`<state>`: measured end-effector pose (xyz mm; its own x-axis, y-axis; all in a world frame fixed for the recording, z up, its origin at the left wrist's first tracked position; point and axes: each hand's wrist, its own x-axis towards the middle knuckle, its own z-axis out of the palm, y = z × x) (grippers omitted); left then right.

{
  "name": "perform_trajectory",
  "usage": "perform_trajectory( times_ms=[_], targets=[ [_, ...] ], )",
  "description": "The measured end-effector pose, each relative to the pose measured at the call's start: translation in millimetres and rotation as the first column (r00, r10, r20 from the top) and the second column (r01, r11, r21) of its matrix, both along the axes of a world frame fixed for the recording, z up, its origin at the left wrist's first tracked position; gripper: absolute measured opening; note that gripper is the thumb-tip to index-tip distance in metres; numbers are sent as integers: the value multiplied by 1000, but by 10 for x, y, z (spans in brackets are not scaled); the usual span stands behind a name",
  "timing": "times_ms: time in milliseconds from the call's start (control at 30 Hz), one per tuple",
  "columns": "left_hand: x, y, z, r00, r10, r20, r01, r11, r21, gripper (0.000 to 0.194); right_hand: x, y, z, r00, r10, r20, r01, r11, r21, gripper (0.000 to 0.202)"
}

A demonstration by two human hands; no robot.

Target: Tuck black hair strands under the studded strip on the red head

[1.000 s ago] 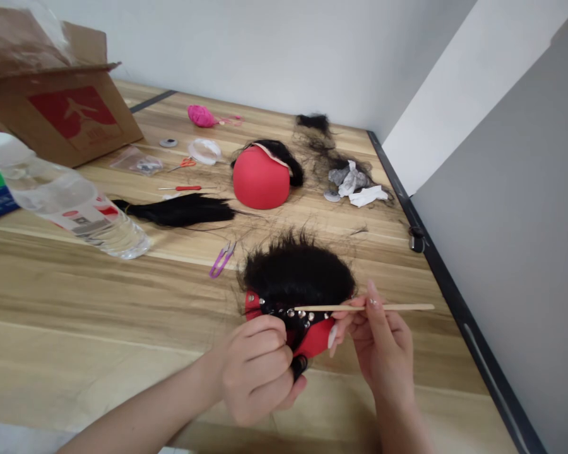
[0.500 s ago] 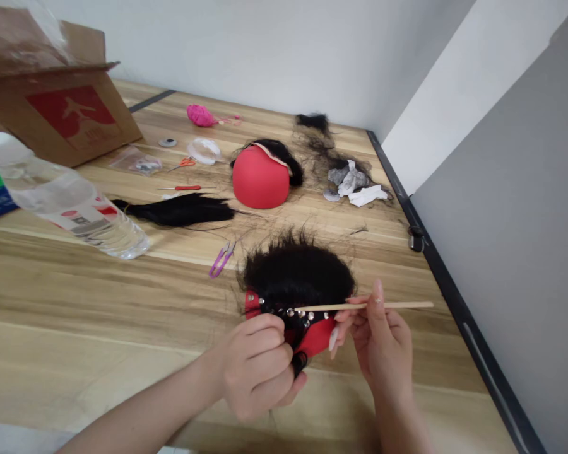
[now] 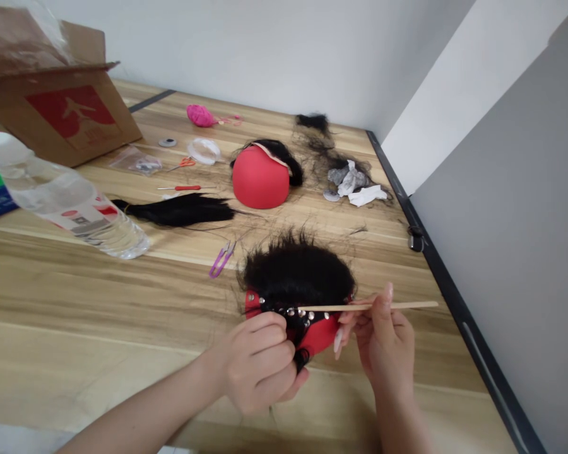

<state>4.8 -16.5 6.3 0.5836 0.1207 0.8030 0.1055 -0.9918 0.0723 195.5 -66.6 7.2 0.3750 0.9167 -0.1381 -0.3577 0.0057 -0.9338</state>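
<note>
In front of me lies a red dome-shaped base point(image 3: 319, 337) with short black hair point(image 3: 300, 271) over its far side and several silver pin heads point(image 3: 311, 315) along its near part. My left hand point(image 3: 260, 362) is closed over the base's near left edge, with a looped lock of black hair point(image 3: 301, 359) in its fingers. My right hand point(image 3: 385, 340) pinches a thin pale wooden stick point(image 3: 416, 305) between thumb and fingers. The stick lies nearly level, its left tip close to the pins; a fine point there is too small to make out. Other right fingers rest by the base's right edge.
Beyond stands a red dome point(image 3: 260, 180) with black hair behind it. Purple thread snips point(image 3: 221, 260), a black hair bundle point(image 3: 184, 209), a water bottle point(image 3: 80, 202) and a cardboard box point(image 3: 61, 107) are leftward. Crumpled grey-white material point(image 3: 355, 183) lies rightward.
My right hand has shifted slightly to the right with the wooden stick, drawing its tip a little away from my left hand. My left hand has hardly moved.
</note>
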Motion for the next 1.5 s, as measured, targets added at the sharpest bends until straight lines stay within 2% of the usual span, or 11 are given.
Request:
perform_trajectory(
  times_ms=[367,533,700,900,1133,1500],
  targets=[
    [31,4,15,999,33,36,-32,999,-28,25,43,-3,12,999,-33,8,32,998,59,41],
    [30,-2,41,995,32,89,-23,994,-103,26,48,-2,21,998,-59,-24,61,993,98,35],
    [41,5,-4,990,23,141,1,985,-170,26,42,10,11,998,-49,-28,52,993,107,33],
    [44,-2,-30,989,15,146,12,984,-177,24,54,30,-2,995,-77,-61,82,993,84,33],
    [28,-27,16,989,24,144,3,983,-183,27,89,73,-5,991,-97,-88,105,990,98,30],
    [-8,-62,46,995,-37,94,55,979,-196,26,125,70,-9,983,-170,-68,175,981,82,31]
  ],
)
